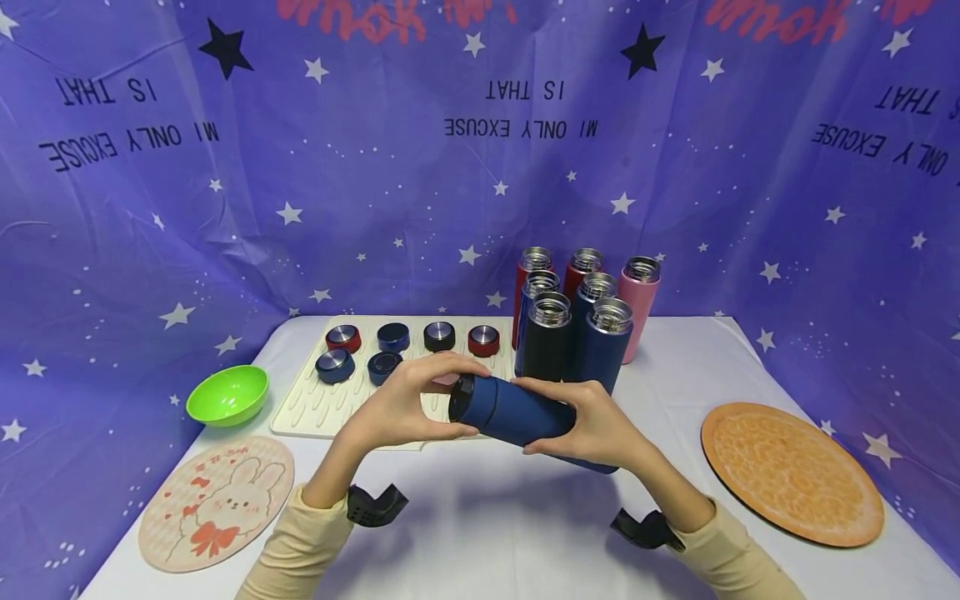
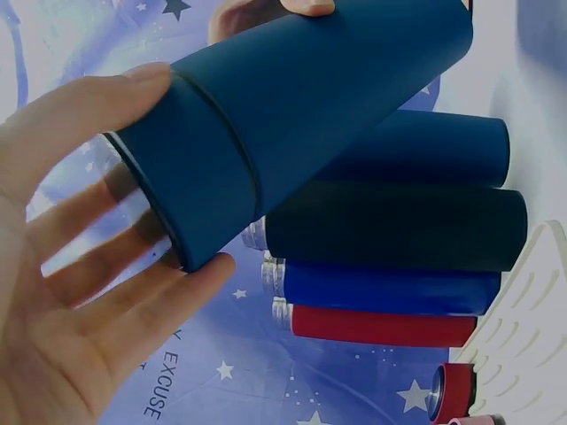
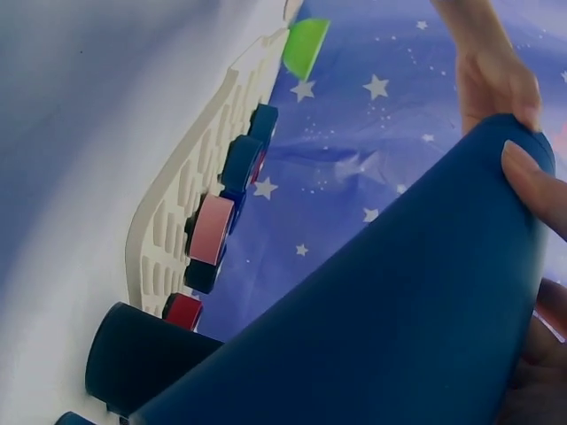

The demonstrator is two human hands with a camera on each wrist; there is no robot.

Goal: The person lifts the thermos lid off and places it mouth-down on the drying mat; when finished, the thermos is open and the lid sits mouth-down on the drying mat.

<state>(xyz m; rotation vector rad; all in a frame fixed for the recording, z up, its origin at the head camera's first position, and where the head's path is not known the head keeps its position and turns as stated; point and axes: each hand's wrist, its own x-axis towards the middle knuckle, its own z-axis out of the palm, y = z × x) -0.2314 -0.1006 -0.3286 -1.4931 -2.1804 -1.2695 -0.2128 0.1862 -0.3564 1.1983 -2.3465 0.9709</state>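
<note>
A dark blue thermos bottle (image 1: 517, 414) is held tilted above the table, its lidded end raised toward the left. My left hand (image 1: 408, 406) pinches the blue lid (image 2: 190, 168) between thumb and fingers. A thin seam shows between lid and body in the left wrist view. My right hand (image 1: 592, 427) grips the bottle's body around its middle. In the right wrist view the bottle body (image 3: 381, 283) fills much of the picture and partly hides the right fingers. Behind the hands stand several uncapped bottles (image 1: 546, 342), upright, with bare steel necks.
A cream ridged tray (image 1: 307, 421) at the back left carries several lids, including a red lid (image 1: 483, 341) and a black lid (image 1: 439, 336). A green bowl (image 1: 228, 396) and a rabbit-print mat (image 1: 217, 504) lie left. An orange round mat (image 1: 791, 475) lies right.
</note>
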